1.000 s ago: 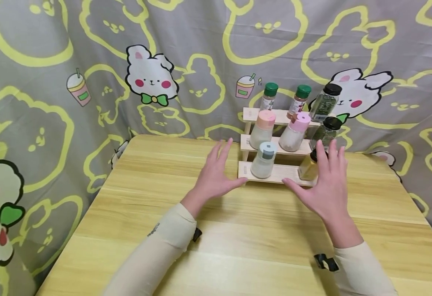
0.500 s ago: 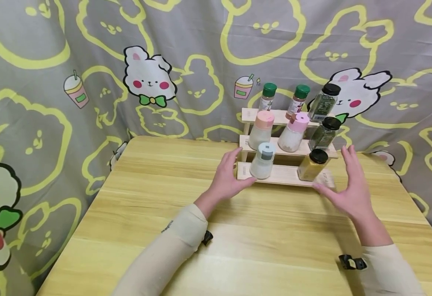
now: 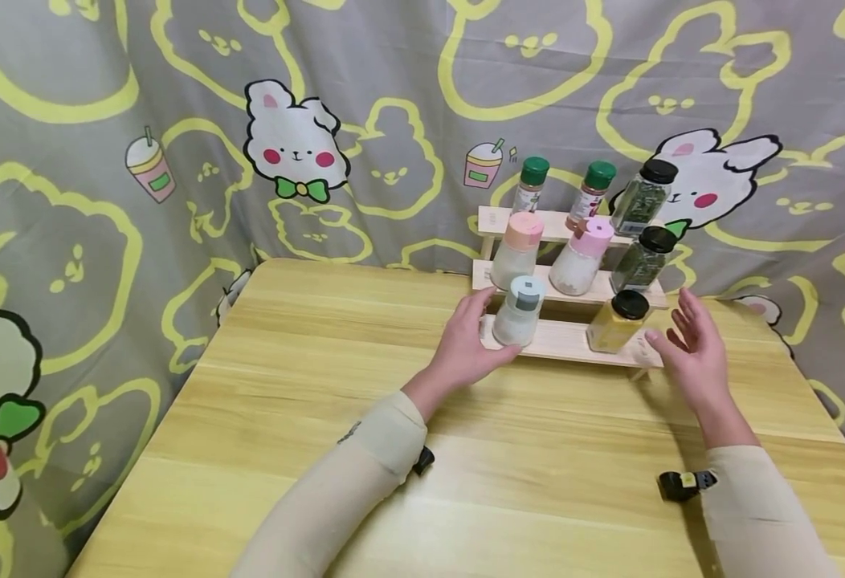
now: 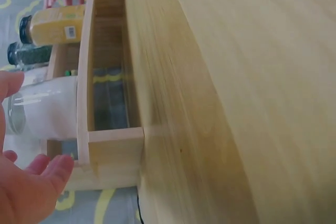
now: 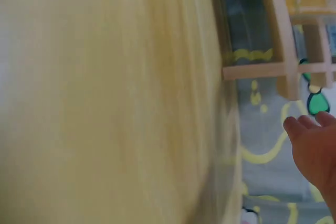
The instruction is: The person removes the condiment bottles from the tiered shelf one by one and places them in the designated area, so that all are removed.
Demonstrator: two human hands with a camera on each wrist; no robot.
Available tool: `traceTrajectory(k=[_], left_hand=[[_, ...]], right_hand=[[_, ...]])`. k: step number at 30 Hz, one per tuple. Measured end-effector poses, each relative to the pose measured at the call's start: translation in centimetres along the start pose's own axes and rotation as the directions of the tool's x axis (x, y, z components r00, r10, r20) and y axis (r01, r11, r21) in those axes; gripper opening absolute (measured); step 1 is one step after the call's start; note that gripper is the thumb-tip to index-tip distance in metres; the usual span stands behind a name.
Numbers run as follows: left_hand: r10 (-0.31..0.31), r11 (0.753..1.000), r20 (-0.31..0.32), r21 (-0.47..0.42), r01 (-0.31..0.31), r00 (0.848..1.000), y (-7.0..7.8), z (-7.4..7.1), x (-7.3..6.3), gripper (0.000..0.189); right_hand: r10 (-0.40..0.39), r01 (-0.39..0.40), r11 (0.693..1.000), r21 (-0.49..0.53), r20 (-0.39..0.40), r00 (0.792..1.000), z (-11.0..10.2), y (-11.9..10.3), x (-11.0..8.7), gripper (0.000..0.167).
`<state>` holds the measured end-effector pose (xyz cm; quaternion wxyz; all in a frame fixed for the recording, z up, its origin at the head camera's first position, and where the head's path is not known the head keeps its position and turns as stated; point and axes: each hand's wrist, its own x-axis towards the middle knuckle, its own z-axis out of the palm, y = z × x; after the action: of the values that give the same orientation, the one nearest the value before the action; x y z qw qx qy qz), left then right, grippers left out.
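Observation:
A three-tier wooden spice rack point(image 3: 563, 347) stands near the back of the table, several bottles upright on its shelves. My left hand point(image 3: 462, 343) is spread at the rack's lower left end, next to a glass shaker point(image 3: 515, 323) with a pale grey lid. In the left wrist view, a gap separates the thumb and fingers of that hand point(image 4: 26, 190) from the shaker's glass point(image 4: 52, 109). Off the rack's right end is my right hand point(image 3: 699, 353), fingers loosely bent and holding nothing. Nearest to it on the bottom shelf is a black-capped jar of yellow seasoning point(image 3: 616, 323).
The middle shelf carries a peach-lidded shaker point(image 3: 516, 253), a pink-lidded shaker point(image 3: 579, 258) and a jar of green herbs point(image 3: 641, 261). Two green-capped bottles and another herb jar point(image 3: 642, 197) stand on top. A patterned curtain point(image 3: 393, 72) hangs behind the wooden table point(image 3: 271, 361).
My left hand has moved right, up to the rack's left end and the grey-lidded shaker. My right hand has gone from in front of the yellow jar to the rack's right end, its fingers bending.

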<state>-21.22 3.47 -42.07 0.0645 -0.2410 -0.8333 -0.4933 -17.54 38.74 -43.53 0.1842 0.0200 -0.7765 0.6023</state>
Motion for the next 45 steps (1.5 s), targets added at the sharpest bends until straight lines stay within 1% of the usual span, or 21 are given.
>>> traceTrajectory(k=[3, 5, 9, 11, 12, 14, 16, 18, 21, 26, 28, 33, 36, 40, 41, 45], left_hand=[[-0.010, 1.000, -0.018, -0.021, 0.010, 1.000, 0.0, 0.4, 0.2, 0.091], [-0.015, 0.998, -0.024, -0.060, 0.014, 1.000, 0.0, 0.8, 0.3, 0.089], [-0.021, 0.993, -0.044, -0.116, 0.015, 0.999, 0.1, 1.5, 0.5, 0.085], [-0.020, 0.994, -0.061, -0.110, 0.013, 0.998, 0.2, 1.7, 0.5, 0.084], [-0.019, 0.996, -0.071, -0.094, 0.013, 0.997, 0.3, 1.8, 0.6, 0.083], [-0.022, 0.998, -0.089, -0.059, 0.017, 0.996, 0.4, 1.9, 0.6, 0.082], [-0.027, 0.999, -0.101, -0.030, 0.024, 0.995, 0.4, 2.2, 0.7, 0.081], [-0.031, 1.000, -0.112, -0.009, 0.030, 0.993, 0.4, 2.4, 0.7, 0.080], [-0.037, 0.999, -0.127, -0.008, 0.037, 0.991, 0.4, 2.7, 0.8, 0.079], [-0.052, 0.999, -0.145, 0.007, 0.053, 0.988, 0.5, 3.1, 0.9, 0.077], [-0.047, 0.999, -0.154, 0.017, 0.051, 0.987, 0.6, 3.3, 0.9, 0.077], [-0.023, 0.999, -0.172, 0.034, 0.029, 0.985, 0.5, 3.6, 1.0, 0.076], [-0.033, 0.999, -0.171, 0.032, 0.039, 0.985, 0.5, 3.6, 1.0, 0.076], [-0.059, 0.997, -0.165, 0.030, 0.065, 0.985, 0.4, 3.7, 0.9, 0.077], [-0.064, 0.997, -0.163, 0.032, 0.070, 0.985, 0.4, 3.6, 0.9, 0.077], [-0.059, 0.997, -0.155, 0.047, 0.067, 0.986, 0.4, 3.6, 1.0, 0.078]], right_hand=[[0.014, -0.016, 0.995, 0.103, 0.019, 1.000, 0.0, 0.7, 0.6, 0.077], [0.012, -0.019, 0.985, 0.172, 0.038, 0.999, 0.1, 1.1, 1.0, 0.077], [-0.014, -0.005, 0.949, 0.315, 0.058, 0.998, 0.6, 1.5, 1.4, 0.077], [-0.036, 0.010, 0.933, 0.358, 0.064, 0.997, 0.8, 1.6, 1.6, 0.077], [-0.044, 0.017, 0.924, 0.382, 0.064, 0.997, 1.0, 1.7, 1.6, 0.077], [-0.062, 0.034, 0.917, 0.398, 0.059, 0.996, 1.2, 1.8, 1.7, 0.078], [-0.061, 0.033, 0.903, 0.428, 0.051, 0.997, 1.5, 1.9, 1.8, 0.079], [-0.054, 0.032, 0.894, 0.447, 0.037, 0.998, 1.8, 2.1, 1.8, 0.079], [-0.043, 0.031, 0.882, 0.470, 0.014, 0.999, 2.1, 2.4, 1.8, 0.081], [-0.022, 0.026, 0.875, 0.483, -0.014, 1.000, 2.2, 2.9, 1.8, 0.088], [-0.014, 0.020, 0.869, 0.494, -0.014, 1.000, 2.2, 3.0, 1.8, 0.091], [-0.031, 0.029, 0.864, 0.503, -0.003, 1.000, 2.0, 3.2, 1.8, 0.094], [-0.040, 0.031, 0.859, 0.511, 0.007, 0.999, 2.0, 3.2, 1.8, 0.094], [-0.035, 0.028, 0.864, 0.503, 0.004, 0.999, 2.2, 3.1, 1.8, 0.094], [-0.032, 0.028, 0.870, 0.493, -0.001, 0.999, 2.2, 3.1, 1.8, 0.094], [-0.011, 0.024, 0.881, 0.472, -0.031, 0.999, 2.3, 2.9, 1.8, 0.094]])
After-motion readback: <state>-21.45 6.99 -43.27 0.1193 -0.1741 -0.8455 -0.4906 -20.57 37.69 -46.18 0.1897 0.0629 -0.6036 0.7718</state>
